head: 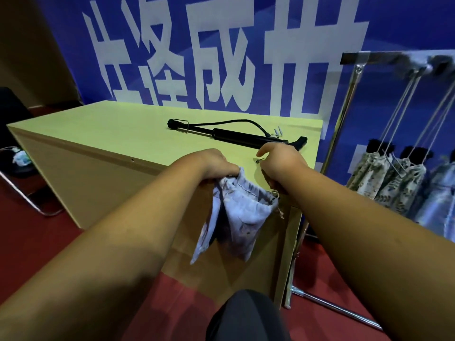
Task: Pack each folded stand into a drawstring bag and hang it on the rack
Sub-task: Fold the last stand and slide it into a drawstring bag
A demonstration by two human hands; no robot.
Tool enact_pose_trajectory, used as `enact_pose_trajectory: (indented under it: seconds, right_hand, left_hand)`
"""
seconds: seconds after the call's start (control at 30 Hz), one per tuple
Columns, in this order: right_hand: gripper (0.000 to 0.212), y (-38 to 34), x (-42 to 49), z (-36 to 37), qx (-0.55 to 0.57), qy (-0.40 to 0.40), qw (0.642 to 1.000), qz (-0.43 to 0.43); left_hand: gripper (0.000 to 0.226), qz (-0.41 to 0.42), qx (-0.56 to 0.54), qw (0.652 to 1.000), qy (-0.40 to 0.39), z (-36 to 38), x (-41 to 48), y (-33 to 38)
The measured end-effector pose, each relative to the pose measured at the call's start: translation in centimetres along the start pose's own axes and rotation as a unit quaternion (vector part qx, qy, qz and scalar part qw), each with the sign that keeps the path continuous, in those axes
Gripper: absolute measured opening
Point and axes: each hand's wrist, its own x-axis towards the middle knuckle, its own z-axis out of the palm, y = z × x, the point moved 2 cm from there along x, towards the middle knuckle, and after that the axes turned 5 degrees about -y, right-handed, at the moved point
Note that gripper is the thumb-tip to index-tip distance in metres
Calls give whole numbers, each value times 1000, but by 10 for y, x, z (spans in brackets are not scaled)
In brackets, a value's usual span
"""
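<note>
Blue banner behind pale green desk [110, 124]. Left hand [211, 162] and right hand [278, 166] each grip the pale printed drawstring bag [236, 217] mouth, spreading it. Black folded stand [236, 137] lies on desk; next, slide it in, likely mouth wider.

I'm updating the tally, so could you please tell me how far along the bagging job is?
Done: several filled bags hang on the rack. In hand: the left hand and right hand hold a pale drawstring bag at its mouth. Left: one black folded stand lies unpacked on the table.
</note>
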Motion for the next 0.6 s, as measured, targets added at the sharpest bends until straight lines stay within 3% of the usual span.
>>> enact_pose_trajectory:
  seconds: [0.07,0.17,0.23,0.37,0.6]
  right_hand:
    - [18,1,5,2,47,-11,999,10]
    - [12,0,10,1,98,-62,992,51]
    - [26,-1,11,0,96,-91,988,81]
    - [52,-3,2,1,14,-59,997,54]
    - [43,-6,-44,-10,166,-38,985,-39]
  left_hand:
    - [52,-13,6,1000,-11,-1,2,1]
    - [55,-25,4,1000,-15,-1,4,1]
    - [55,-27,-10,1000,-2,1,4,1]
    - [54,-33,-14,999,26,9,4,4]
    - [54,-53,-6,995,81,26,-8,15]
